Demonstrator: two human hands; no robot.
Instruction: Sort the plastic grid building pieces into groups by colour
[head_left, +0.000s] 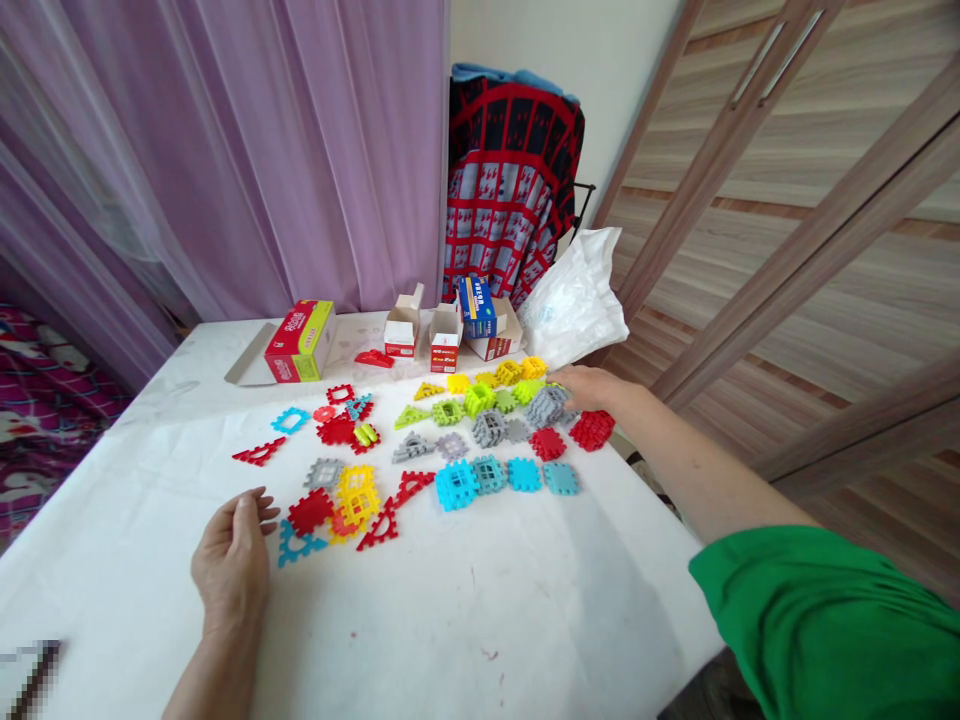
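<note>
My left hand [234,555] rests on its side at the left of the table, fingers loosely apart and holding nothing. Just right of it lie a red square interlocking piece [310,512], a blue triangle piece [298,545], yellow window pieces [358,494] and a grey square piece [324,473]. Stretched to the far right, my right hand [589,386] has its fingertips pinched at a yellow-green interlocking piece [556,382], which is mostly covered. Directly below those fingers is a grey stack [546,407], with a red stack [592,430] nearer the wrist.
Rows of yellow [508,372], green [480,399], grey [490,428] and blue pieces [456,485] line the right half. Behind them stand a red-and-yellow box [301,342], small open cartons [445,340], a blue box [478,308] and a white plastic bag [577,300].
</note>
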